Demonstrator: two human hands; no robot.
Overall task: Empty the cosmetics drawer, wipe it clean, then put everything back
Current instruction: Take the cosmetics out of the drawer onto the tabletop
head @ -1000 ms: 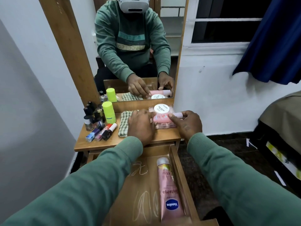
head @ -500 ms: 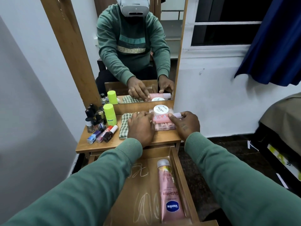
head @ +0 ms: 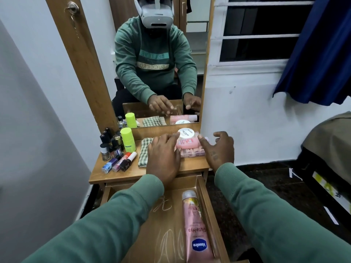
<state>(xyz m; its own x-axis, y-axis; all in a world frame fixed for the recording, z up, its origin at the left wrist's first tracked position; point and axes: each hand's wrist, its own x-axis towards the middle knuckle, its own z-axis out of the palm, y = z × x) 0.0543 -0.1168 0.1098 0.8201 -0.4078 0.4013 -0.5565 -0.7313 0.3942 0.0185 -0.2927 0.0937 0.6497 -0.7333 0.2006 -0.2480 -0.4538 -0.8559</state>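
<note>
Drawer (head: 206, 203) open, nearest; tube (head: 195, 230) lies lengthwise along its right wall. Beyond, on tabletop (head: 190, 165), stack: box (head: 191, 152), bottle (head: 187, 143), jar (head: 186, 133). Left hand (head: 163, 154) flat, fingers straight, at stack's left end, partly over cloth (head: 144, 151). Right hand (head: 218, 149) loosely spread at right end. Stack's long axis runs left-right between the hands, equally near each. Contact unclear. Likely next: two-handed lift back to drawer.

Small brown wooden desk (head: 190, 165), top surface inspected. Between the left fingers (head: 167, 138) and the right fingers (head: 203, 141): a clear plastic box of pink items (head: 191, 152), lying flat. Partly under the left fingers and extending left of them: a folded green-and-white checked cloth (head: 144, 152). Further left: an upright lime-green cylindrical bottle (head: 128, 139), a cluster of standing dark nail-polish bottles (head: 110, 142), and three small bottles lying on their sides (head: 119, 162).
</note>
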